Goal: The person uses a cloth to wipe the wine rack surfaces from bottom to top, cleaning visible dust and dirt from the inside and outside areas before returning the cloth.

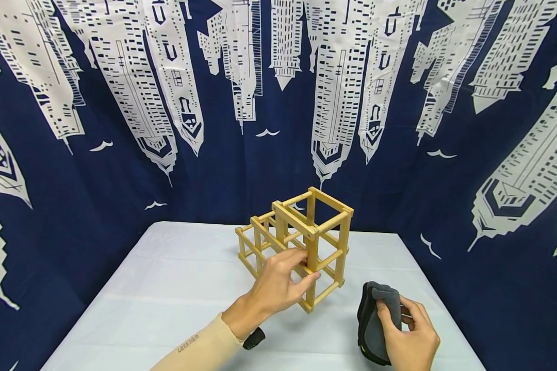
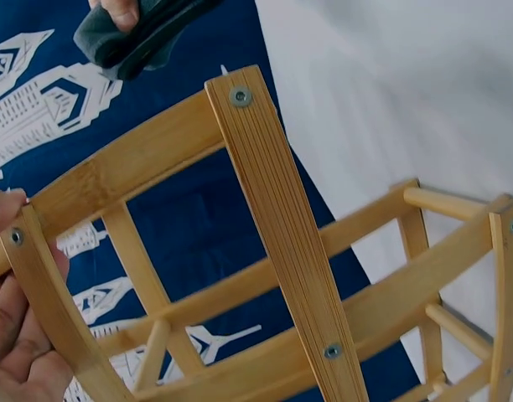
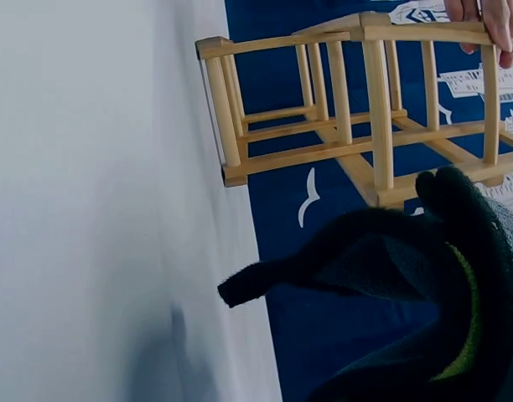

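Observation:
A light wooden rack (image 1: 346, 242) of slats and round rods, stepped in height, has its tall end toward the right. My left hand (image 1: 280, 283) grips a slat and post at its near side, thumb in front and fingers behind. The left wrist view shows the fingers (image 2: 13, 322) around a slatted bar with metal screws. To the right of the rack, my right hand (image 1: 413, 335) pinches a folded dark grey cloth (image 1: 390, 309) with black edges. Close up in the right wrist view, the cloth (image 3: 483, 268) shows a yellow-green strip and partly overlaps the rack (image 3: 378, 117).
A white-covered table (image 1: 167, 288) lies beneath the rack. Behind it and along both sides hangs a dark blue curtain (image 1: 241, 180) printed with white buildings and birds. A small black object (image 1: 254, 338) is visible at my left wrist.

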Demonstrator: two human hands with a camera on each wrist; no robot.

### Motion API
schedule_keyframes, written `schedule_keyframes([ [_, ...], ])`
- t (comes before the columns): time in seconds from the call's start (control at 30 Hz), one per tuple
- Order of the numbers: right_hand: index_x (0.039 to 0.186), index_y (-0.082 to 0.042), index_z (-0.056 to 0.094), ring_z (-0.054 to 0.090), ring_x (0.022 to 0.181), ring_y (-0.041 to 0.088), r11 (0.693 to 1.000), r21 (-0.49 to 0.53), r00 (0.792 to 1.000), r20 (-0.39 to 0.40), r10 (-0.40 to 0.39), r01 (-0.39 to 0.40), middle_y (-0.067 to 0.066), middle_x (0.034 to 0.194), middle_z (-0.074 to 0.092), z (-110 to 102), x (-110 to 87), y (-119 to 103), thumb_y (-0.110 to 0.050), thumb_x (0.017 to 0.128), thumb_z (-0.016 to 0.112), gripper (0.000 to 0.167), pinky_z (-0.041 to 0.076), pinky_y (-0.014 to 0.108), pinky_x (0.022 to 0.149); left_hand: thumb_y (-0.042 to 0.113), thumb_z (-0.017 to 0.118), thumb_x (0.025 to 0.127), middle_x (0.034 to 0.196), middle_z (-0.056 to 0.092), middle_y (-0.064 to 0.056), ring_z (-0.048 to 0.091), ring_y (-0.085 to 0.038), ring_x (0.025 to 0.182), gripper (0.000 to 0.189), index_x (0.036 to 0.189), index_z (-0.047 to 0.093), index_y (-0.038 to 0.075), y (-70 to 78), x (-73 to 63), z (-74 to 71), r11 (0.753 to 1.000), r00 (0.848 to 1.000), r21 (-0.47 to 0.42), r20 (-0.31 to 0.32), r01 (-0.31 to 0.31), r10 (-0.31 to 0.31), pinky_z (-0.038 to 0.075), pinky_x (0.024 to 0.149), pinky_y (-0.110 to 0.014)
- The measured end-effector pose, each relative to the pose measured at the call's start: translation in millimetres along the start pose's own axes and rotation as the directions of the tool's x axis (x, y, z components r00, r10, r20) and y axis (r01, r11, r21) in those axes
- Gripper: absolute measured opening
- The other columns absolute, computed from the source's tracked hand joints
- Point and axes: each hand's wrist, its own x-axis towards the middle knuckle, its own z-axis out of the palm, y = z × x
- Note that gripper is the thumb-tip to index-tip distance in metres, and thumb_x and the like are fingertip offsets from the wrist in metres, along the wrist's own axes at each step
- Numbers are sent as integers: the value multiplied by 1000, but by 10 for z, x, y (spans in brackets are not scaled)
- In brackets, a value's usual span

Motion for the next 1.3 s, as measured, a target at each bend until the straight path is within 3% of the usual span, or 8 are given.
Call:
schedule_keyframes([
  [0.2,114,3,87,66,88,-18,1000,-3,999,33,-9,9,-37,103,69,31,-13,-28,2,88,98,28,51,-3,83,8,95,97,109,86,-8,84,-17,98,25,119,82,3,-106,-77,-200,996,999,-90,44,12,-8,70,93,-23],
  [0.33,114,3,87,66,87,-18,1000,-4,999,47,-11,11,-37,103,69,52,-28,-47,3,88,98,29,51,-3,83,9,94,98,122,88,-10,86,-26,119,30,125,83,5,-182,-134,-364,992,996,-121,83,23,-13,72,102,-33],
  [0.43,114,4,87,66,86,-18,1000,2,998,55,-17,17,-36,104,69,78,-40,-64,3,87,97,28,52,-3,82,13,95,99,129,88,-8,81,-33,136,32,128,84,6,-241,-178,-513,994,993,-96,110,43,-33,68,115,-46],
  [0.53,113,4,87,66,86,-18,1000,2,998,59,-26,26,-36,104,69,101,-53,-83,3,87,98,28,51,-3,83,17,96,98,132,87,-7,78,-31,139,37,131,84,7,-298,-209,-662,997,990,-51,131,61,-54,64,122,-53],
  [0.9,114,2,88,67,88,-17,997,34,995,71,-72,70,-33,107,71,197,-93,-133,4,85,99,31,52,-3,84,22,100,94,139,81,-1,73,-28,135,44,134,84,14,-444,-277,-1055,983,977,117,140,143,-159,65,116,-52],
  [1.0,114,2,88,67,89,-18,995,47,993,69,-93,90,-31,107,72,212,-104,-142,5,84,99,32,53,-2,85,18,100,93,139,78,2,76,-24,135,43,134,84,18,-474,-286,-1080,984,973,75,155,163,-173,67,116,-49],
  [1.1,114,2,88,67,90,-19,994,47,993,64,-102,99,-31,108,72,219,-106,-147,6,83,99,33,53,-2,85,8,98,94,139,75,-1,76,-27,139,42,132,83,15,-516,-287,-1094,980,968,-51,172,193,-182,69,115,-47],
  [1.3,114,1,89,68,92,-18,993,52,992,54,-110,108,-29,108,74,236,-93,-123,7,82,100,35,53,-2,85,0,94,95,136,74,-6,76,-30,137,39,131,82,11,-600,-280,-1095,941,956,-209,181,265,-229,68,111,-40],
])
